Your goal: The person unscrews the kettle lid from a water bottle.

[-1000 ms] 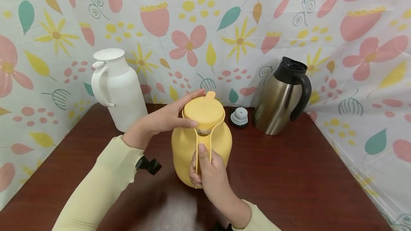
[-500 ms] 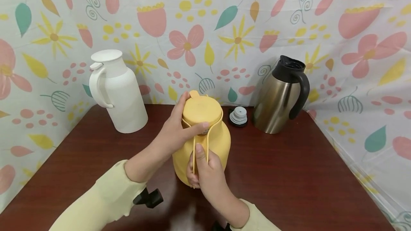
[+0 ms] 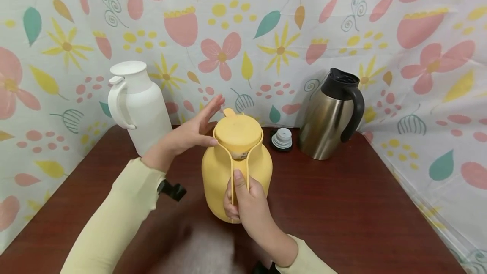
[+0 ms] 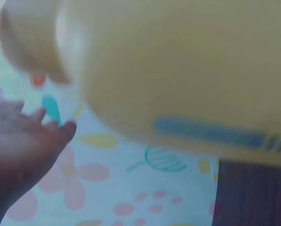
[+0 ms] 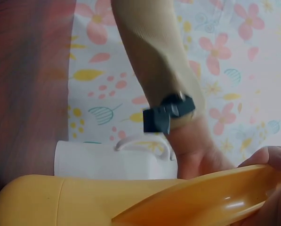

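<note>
A yellow thermos jug (image 3: 214, 176) stands on the table before me. Its round yellow lid (image 3: 237, 132) has a small tab pointing to the back left. My right hand (image 3: 249, 206) grips the jug's handle (image 5: 220, 197), with the thumb up along it. At the left of the lid, my left hand (image 3: 186, 136) has its fingers spread and extended; the thumb tip is right at the jug's rim. In the left wrist view the left hand (image 4: 25, 146) shows a gap to the blurred jug body (image 4: 178, 70).
Behind on the left stands a white thermos jug (image 3: 146, 109). At the back right is a steel jug (image 3: 323, 121) with a black top and handle. Between it and the yellow jug lies a grey-white stopper (image 3: 283, 138) on a black base. A flowered curtain (image 3: 266, 24) hangs behind the dark red table (image 3: 342, 215).
The lid's tab has swung from right to left as my left hand turned it. Since then my left hand has let go and drawn back left. The right hand keeps its grip.
</note>
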A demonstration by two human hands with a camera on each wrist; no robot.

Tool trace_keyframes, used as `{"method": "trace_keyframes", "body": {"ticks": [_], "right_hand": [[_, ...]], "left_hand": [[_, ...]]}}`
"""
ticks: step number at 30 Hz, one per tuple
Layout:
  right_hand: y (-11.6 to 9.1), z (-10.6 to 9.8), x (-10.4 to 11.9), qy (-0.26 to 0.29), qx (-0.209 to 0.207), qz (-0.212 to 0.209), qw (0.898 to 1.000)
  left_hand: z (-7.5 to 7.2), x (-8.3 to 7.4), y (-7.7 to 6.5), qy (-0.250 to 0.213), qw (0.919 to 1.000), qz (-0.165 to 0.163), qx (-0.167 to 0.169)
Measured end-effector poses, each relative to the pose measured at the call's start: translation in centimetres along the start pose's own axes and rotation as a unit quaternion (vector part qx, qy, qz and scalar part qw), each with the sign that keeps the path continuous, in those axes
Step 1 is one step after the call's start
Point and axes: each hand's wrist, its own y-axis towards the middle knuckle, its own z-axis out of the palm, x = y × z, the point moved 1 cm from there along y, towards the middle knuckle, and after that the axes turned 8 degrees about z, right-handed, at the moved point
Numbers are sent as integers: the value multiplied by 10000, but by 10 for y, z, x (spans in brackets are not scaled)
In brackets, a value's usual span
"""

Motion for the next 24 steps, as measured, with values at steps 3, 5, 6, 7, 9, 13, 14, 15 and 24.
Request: {"method": "trace_keyframes", "body": {"ticks": [3, 5, 6, 7, 9, 13, 14, 15, 24], "right_hand": [[0, -2, -1, 29, 77, 46, 10000], [-1, -3, -2, 7, 100, 69, 9999], [-1, -3, -2, -32, 94, 59, 9999], [-1, -3, -2, -64, 88, 42, 9999], [-1, -3, -3, -75, 74, 10, 9999], [-2, -4, -3, -8, 54, 4, 10000], [-1, -4, -3, 32, 55, 14, 10000], [-1, -4, -3, 51, 43, 22, 10000], [2, 0, -2, -87, -280, -49, 9996]], "left_hand": [[-12, 5, 13, -353, 9970, -136, 672], [-13, 6, 19, -404, 9944, -211, 957], [-13, 5, 21, -423, 9935, -238, 1026], [-12, 4, 22, -433, 9932, -249, 1054], [-9, 1, 21, -410, 9936, -315, 1006], [-1, -5, 12, -172, 9981, -346, 474], [3, -7, 9, -111, 9990, -359, 259], [7, -8, 6, -61, 9994, -355, 6], [65, -26, -13, 317, 9560, -1117, -2695]]}}
